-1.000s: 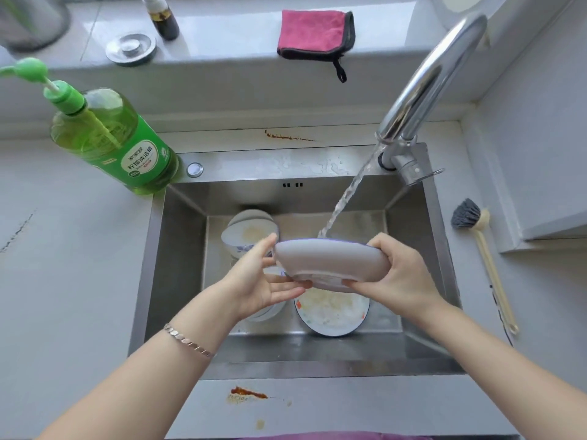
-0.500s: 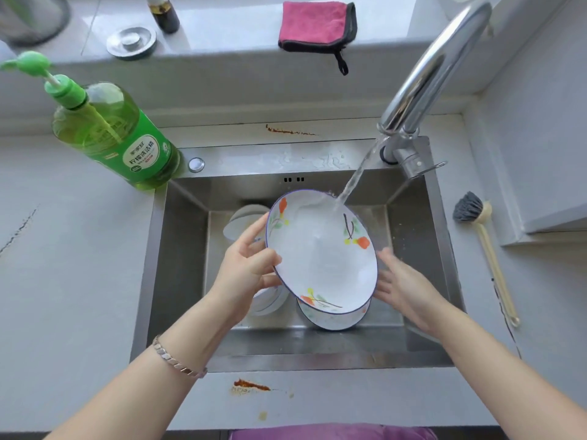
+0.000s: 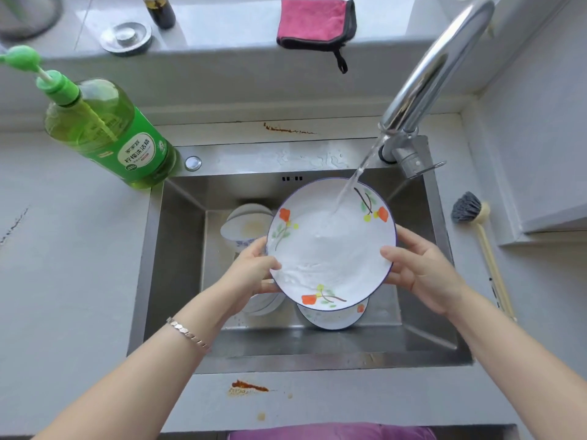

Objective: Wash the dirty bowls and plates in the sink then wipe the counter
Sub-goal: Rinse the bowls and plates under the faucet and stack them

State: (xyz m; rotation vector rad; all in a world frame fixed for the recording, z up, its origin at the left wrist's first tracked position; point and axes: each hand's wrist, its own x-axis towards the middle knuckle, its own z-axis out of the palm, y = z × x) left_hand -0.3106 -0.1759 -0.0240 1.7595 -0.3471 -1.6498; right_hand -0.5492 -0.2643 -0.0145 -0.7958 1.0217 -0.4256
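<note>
- Grey table surrounds the basin. It carries brown smears behind it and in front of it, so the wiping part of the job looks not yet done.
- Steel sink is sunk into that table and holds the crockery waiting its turn, where splashes stay contained.
- The chrome faucet arches over from the right rear corner. Its water stream falls slantwise onto the dish held below.
- The flowered plate is held above the sink with its face tipped up towards the stream, which strikes the upper right of the well. The tilt probably lets the water sheet across the face and run off the lower edge.
- The left hand grips the plate's left rim, thumb on the face and fingers curled behind.
- The right hand grips the right rim the same way, thumb on the edge and fingers underneath. Both forearms reach in from the near side and steady the dish from opposite sides.
- A second plate lies on the sink floor directly under the held one, and a soiled bowl sits tilted towards the rear left.
- The pink cloth hangs over the back ledge, well apart from the sink, and looks ready for the wipe-down.
</note>
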